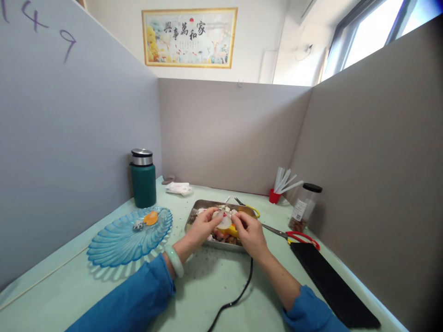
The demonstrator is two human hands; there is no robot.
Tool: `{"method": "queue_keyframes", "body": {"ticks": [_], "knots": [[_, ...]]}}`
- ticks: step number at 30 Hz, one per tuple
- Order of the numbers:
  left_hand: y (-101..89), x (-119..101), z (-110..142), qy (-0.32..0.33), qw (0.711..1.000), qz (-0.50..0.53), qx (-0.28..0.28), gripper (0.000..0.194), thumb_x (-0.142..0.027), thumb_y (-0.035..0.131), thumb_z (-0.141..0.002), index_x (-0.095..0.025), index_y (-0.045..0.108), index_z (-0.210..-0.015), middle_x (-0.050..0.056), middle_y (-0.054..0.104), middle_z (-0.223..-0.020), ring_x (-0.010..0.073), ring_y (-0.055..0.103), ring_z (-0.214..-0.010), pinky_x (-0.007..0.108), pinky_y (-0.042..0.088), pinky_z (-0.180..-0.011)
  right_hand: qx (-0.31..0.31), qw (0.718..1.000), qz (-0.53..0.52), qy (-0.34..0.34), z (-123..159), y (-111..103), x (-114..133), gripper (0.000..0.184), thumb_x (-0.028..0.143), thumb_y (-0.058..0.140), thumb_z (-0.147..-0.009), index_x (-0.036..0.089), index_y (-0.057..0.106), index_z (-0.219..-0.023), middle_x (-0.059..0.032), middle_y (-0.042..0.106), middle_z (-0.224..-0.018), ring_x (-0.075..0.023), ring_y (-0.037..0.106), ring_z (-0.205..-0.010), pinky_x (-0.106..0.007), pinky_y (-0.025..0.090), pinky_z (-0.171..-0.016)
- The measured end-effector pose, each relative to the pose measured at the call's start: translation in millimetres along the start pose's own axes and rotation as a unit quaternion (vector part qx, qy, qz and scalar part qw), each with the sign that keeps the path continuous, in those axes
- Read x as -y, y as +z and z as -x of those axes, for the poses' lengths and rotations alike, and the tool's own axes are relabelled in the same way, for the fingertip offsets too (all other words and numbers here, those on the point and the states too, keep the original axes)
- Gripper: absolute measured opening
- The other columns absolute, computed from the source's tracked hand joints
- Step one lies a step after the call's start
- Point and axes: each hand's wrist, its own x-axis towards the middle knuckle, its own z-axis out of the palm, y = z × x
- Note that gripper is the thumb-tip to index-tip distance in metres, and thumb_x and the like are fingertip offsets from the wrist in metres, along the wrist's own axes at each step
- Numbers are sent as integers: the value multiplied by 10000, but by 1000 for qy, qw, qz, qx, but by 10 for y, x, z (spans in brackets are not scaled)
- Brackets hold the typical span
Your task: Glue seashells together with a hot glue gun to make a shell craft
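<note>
Both hands meet above a metal tray filled with a mix of small pale, brown and yellow pieces, some of them shell-like. My left hand, with a pale green bangle on the wrist, pinches a whitish, translucent round piece that looks like a flat shell. Small red specks show at its upper edge. On its other side my right hand has thumb and fingers pressed together; what sits between them is too small to name. A yellow piece lies in the tray below the hands.
To the left, a blue scalloped plate bears an orange shell and a speckled shell. Around stand a green flask, a jar and a red cup of white sticks. Scissors, a black slab and a black cord lie near.
</note>
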Motion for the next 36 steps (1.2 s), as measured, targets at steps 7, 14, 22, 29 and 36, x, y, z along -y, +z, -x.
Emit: {"method": "queue_keyframes", "body": {"ticks": [7, 14, 22, 29, 36], "knots": [[-2, 12, 10, -14, 999, 42, -29, 389, -498, 602, -739, -134, 577, -874, 37, 578, -797, 123, 591, -619, 230, 520, -488, 18, 1000, -1, -15, 0, 3, 37, 332, 399, 430, -887, 179, 568, -679, -9, 552, -625, -121, 478, -579, -211, 355, -543], [-11, 35, -4, -13, 999, 44, -23, 412, -516, 589, -745, -124, 568, -872, 43, 565, -791, 129, 592, -615, 239, 525, -466, 26, 999, -14, -16, 12, 11, 16, 331, 394, 426, -890, 179, 569, -682, -2, 532, -611, -118, 466, -571, -210, 358, -545], [-29, 69, -15, -13, 999, 29, -27, 405, -532, 566, -756, -134, 530, -817, 21, 550, -732, 129, 593, -583, 239, 520, -443, 34, 999, -22, -11, 17, 18, -1, 325, 390, 441, -884, 174, 583, -688, 4, 526, -609, -114, 462, -572, -213, 364, -556], [-22, 44, -6, -18, 999, 36, -29, 406, -532, 575, -748, -135, 534, -823, 32, 557, -760, 135, 592, -609, 232, 522, -429, 38, 999, -20, -6, 31, 23, -13, 312, 387, 453, -881, 180, 568, -678, 13, 500, -595, -112, 442, -563, -211, 348, -538], [-37, 42, -11, -23, 998, 58, -28, 402, -518, 606, -724, -127, 546, -801, 21, 541, -714, 124, 573, -578, 226, 513, -411, 41, 999, -24, -9, 31, 12, 27, 333, 401, 453, -878, 180, 566, -656, 11, 504, -582, -115, 448, -556, -217, 353, -541]]}}
